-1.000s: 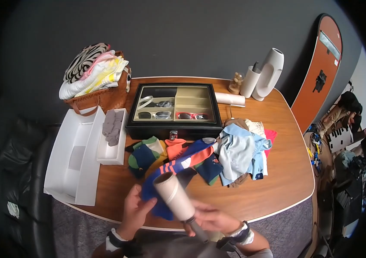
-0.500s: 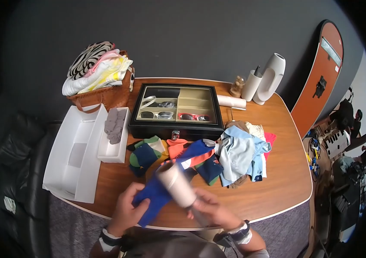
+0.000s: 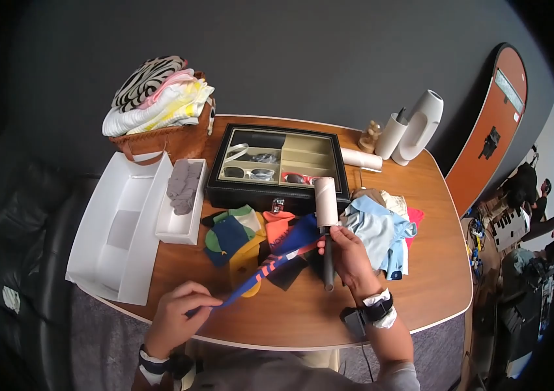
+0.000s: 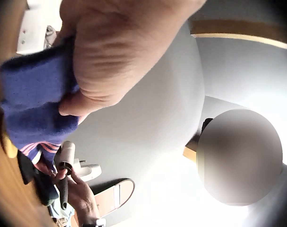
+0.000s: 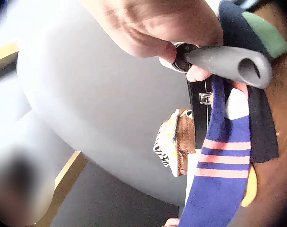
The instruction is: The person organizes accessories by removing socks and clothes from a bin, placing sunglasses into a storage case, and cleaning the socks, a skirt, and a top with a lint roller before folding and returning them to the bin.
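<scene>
A long blue sock (image 3: 257, 277) with coral stripes stretches at a slant between both hands. Its near end is pinched by my left hand (image 3: 176, 316), whose thumb lies on the blue knit (image 4: 37, 99) in the left wrist view. My right hand (image 3: 352, 260) grips a lint roller (image 3: 326, 203) by its grey handle (image 5: 228, 64), white cylinder upward. The sock's far part passes beside the right fingertips, partly hidden behind the handle. Beneath lie a green and navy sock (image 3: 228, 234), a coral sock (image 3: 279, 228) and a yellow sock (image 3: 244, 264).
A black glasses case (image 3: 238, 195) stands behind the socks. Light blue clothes (image 3: 375, 228) lie at right. A large white box (image 3: 81, 247) and a narrow white box (image 3: 169, 225) with grey cloth stand left. Behind are a brown bag (image 3: 173, 143) and a white vase (image 3: 427, 120).
The lint roller has moved right and away from me, from across the sock to upright beside it. My left hand has drawn nearer and left, pulling the sock narrow and taut.
</scene>
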A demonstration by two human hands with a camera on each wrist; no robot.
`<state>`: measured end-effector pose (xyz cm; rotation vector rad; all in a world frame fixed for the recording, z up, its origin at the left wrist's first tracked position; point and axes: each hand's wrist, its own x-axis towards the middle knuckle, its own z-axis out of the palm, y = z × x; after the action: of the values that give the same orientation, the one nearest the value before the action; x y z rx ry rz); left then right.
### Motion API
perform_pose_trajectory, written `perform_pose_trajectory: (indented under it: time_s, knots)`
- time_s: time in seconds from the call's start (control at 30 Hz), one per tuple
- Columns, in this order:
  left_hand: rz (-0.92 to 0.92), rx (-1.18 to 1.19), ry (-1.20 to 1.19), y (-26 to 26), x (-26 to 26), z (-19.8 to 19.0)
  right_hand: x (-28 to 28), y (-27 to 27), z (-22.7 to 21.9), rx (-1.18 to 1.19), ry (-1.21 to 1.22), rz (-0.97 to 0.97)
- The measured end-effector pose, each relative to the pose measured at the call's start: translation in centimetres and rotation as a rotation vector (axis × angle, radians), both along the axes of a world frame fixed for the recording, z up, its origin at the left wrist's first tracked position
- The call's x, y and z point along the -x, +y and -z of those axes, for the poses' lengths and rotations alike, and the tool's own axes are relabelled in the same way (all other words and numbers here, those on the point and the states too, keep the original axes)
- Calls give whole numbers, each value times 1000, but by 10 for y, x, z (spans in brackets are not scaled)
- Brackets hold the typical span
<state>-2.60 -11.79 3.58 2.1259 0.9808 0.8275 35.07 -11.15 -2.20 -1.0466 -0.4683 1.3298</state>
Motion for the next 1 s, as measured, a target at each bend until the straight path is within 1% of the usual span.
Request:
perform_pose_trajectory:
  time_s: [0.13,0.23,0.3,0.33,0.43,0.47,0.57,0.6,0.63,0.7,0.73,0.83,0.87,0.97,1.0]
  knots:
    - [17,45,1,2,4,0,5,-1,1,16,-136,64]
    - [-3,26,-2,5,5,-1,4,-11,-1,-6,-177,68]
    - [-33,7,-24,6,5,-3,1,-22,-5,-79,-166,46]
    - [-108,-14,-32,6,4,-6,-1,-28,-8,-116,-160,36]
    - [-250,-144,-214,10,4,-5,-4,-57,-31,-264,-113,72]
    - [-247,-201,-171,9,7,-11,-11,-73,-33,-308,-81,47]
    - [-36,-207,-9,9,27,-9,-33,-131,-36,-300,-43,-25]
    - [60,-63,113,8,34,-10,-43,-153,-31,-274,-30,-76]
    - [157,-24,203,8,35,-7,-54,-175,-26,-196,-14,-147]
    - [358,58,379,9,34,7,-63,-203,-29,22,-176,-230]
    - [379,159,448,6,32,14,-61,-207,-35,46,-251,-260]
    - [174,239,447,1,5,17,-64,-213,-30,208,-324,-215]
    - [119,254,407,0,-8,21,-64,-211,-35,187,-305,-222]
    - [171,30,295,-8,-43,33,-56,-196,-41,100,-270,-241]
    - [242,-3,375,-7,-49,38,-55,-190,-36,79,-278,-274]
